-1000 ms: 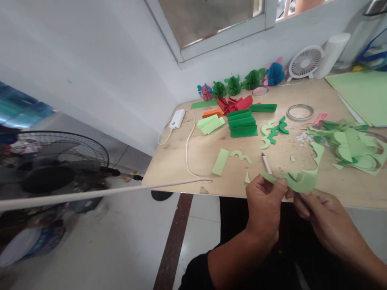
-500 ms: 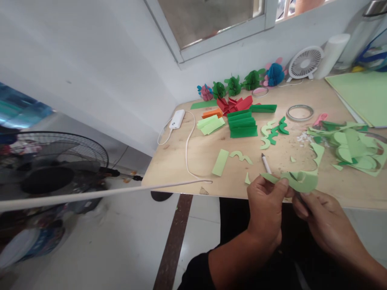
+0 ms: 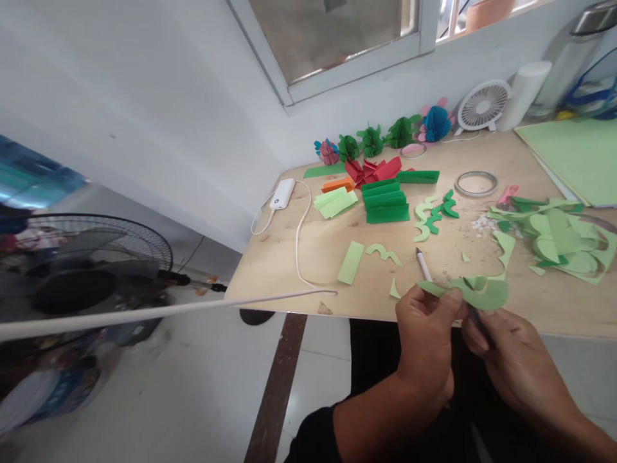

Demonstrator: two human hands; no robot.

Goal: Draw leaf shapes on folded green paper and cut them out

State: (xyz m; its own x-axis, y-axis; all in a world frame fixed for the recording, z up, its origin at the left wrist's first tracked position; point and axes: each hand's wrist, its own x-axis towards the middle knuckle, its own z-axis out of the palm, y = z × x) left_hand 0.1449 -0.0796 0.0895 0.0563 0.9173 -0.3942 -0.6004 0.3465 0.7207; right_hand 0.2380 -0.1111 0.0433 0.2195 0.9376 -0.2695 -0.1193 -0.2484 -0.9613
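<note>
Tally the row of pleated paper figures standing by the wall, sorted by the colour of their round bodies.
Pink figure: 1
Green figures: 3
Blue figure: 1
Total: 5

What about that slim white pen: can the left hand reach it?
Probably, yes: the slim white pen lies close beyond the left hand, though that hand is holding curvy light green paper.

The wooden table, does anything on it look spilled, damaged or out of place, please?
Yes. White bits lie scattered beside the loose pile of green scraps on the right, as if spilled. The table also has a brownish patch at its front edge, left of the left hand, maybe damage.
</note>
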